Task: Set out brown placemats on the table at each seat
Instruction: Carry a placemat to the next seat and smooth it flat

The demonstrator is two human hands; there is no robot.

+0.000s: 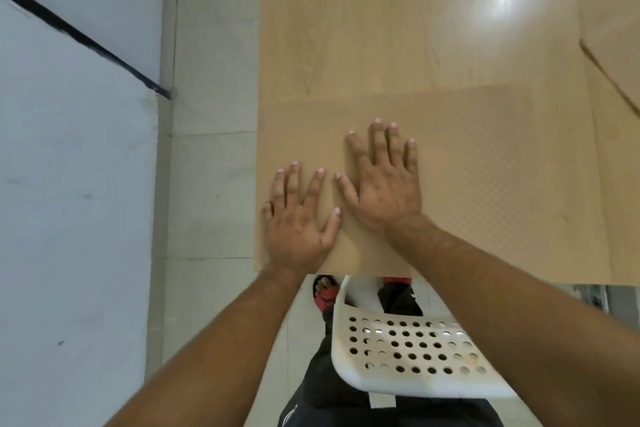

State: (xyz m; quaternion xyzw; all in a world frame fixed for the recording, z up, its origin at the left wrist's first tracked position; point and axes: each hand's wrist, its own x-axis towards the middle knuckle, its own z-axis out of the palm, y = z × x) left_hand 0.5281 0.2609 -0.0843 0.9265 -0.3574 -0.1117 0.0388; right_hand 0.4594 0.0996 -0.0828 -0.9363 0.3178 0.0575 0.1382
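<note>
A brown textured placemat [485,177] lies flat on the near part of the light wooden table [381,28], its long side along the front edge. My left hand [298,218] rests palm down on the mat's left end, fingers spread, a ring on one finger. My right hand [384,184] lies flat just beside it, nearer the mat's middle, fingers spread too. Neither hand grips anything. At the far right a second brown placemat [616,55] shows, cut off by the frame.
A white perforated plastic chair back [415,350] stands right below the table's front edge, between me and the table. The table's left edge borders a tiled floor [211,184] and a pale wall [76,184]. My feet in red sandals [325,295] show under the table.
</note>
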